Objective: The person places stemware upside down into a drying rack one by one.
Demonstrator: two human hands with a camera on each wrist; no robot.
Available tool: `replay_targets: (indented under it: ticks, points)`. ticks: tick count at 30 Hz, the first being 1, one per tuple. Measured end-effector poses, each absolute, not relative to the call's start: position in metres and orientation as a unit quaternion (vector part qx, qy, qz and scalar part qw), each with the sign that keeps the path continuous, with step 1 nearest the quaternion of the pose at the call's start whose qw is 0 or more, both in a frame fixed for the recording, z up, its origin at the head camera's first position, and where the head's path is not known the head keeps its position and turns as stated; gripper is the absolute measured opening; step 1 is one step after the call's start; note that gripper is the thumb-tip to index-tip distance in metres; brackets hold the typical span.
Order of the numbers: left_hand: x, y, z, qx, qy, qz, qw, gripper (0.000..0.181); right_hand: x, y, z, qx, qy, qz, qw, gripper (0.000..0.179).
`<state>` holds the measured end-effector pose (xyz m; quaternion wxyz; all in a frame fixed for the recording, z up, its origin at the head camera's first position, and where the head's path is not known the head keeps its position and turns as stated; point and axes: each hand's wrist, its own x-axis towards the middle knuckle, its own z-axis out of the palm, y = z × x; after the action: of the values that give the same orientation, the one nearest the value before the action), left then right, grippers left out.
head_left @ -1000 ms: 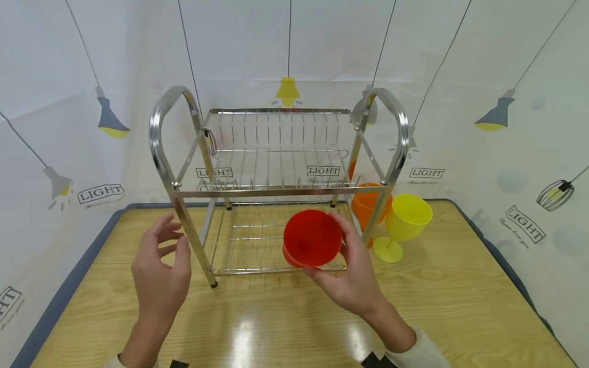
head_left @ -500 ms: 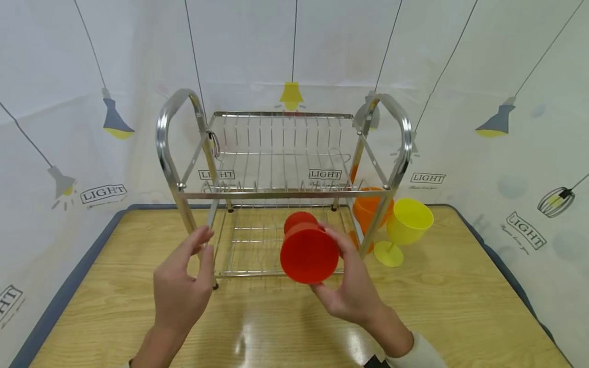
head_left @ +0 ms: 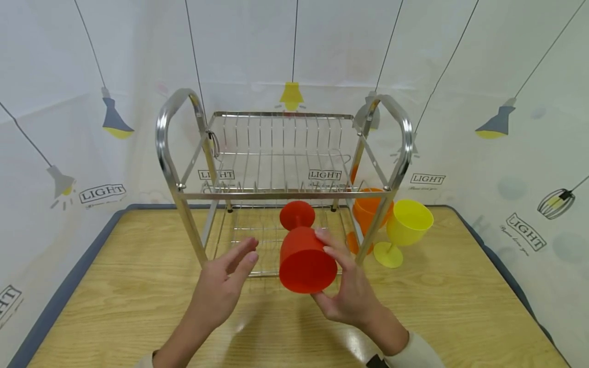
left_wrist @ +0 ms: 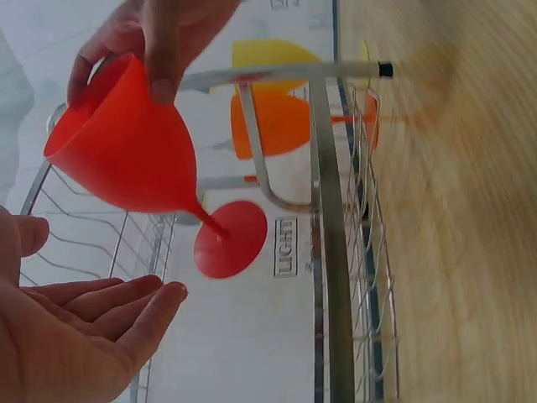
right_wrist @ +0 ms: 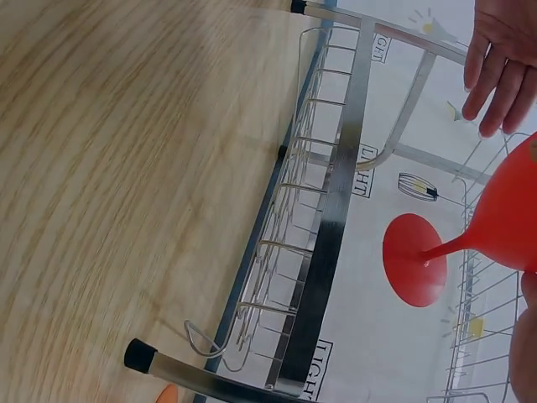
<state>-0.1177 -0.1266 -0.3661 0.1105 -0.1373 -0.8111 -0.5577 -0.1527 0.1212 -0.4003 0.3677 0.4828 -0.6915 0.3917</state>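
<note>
A red plastic goblet (head_left: 307,259) is tilted in front of the metal dish rack (head_left: 285,194), its mouth toward me and its round foot pointing away. My right hand (head_left: 352,283) grips the bowl from the right, thumb below and fingers on top. Just left of the goblet is my left hand (head_left: 225,286), fingers extended and apart from it. The left wrist view shows the goblet (left_wrist: 143,151) with its thin stem and disc foot, and the fingers of my left hand (left_wrist: 92,332) spread beneath. In the right wrist view the goblet (right_wrist: 508,210) is partly cut off.
Outside the rack's right legs stand an orange goblet (head_left: 365,212), partly hidden by the frame, and a yellow goblet (head_left: 407,225). The two-tier rack stands on a wooden table (head_left: 115,306). A white sheet printed with lamps (head_left: 506,76) hangs behind it.
The red goblet has tipped over so that its foot now shows behind the bowl, and it has come slightly lower. My left hand has moved right, toward the goblet.
</note>
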Motion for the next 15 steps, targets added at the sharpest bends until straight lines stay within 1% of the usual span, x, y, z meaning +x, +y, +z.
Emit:
replay_targets:
  ticks: [3,6,10,12,15]
  points:
    - [-0.119,-0.123,-0.364,-0.121,-0.785,-0.607,0.03,0.045,-0.153,0.122,-0.403,0.489,-0.688,0.385,0.373,0.056]
    - [-0.122,-0.119,-0.362,-0.108,-0.743,-0.659,-0.031,0.045,-0.153,0.123,-0.404,0.495,-0.687,0.374,0.377,0.053]
    - [-0.126,-0.117,-0.359,-0.089,-0.689,-0.709,-0.121,0.051,-0.153,0.124,-0.405,0.498,-0.695,0.357,0.377,0.051]
    - [-0.128,-0.117,-0.359,-0.092,-0.665,-0.724,-0.161,0.055,-0.153,0.124,-0.407,0.5,-0.698,0.349,0.377,0.049]
    - [-0.131,-0.116,-0.361,-0.097,-0.637,-0.737,-0.202,0.056,-0.152,0.125,-0.409,0.503,-0.703,0.336,0.375,0.047]
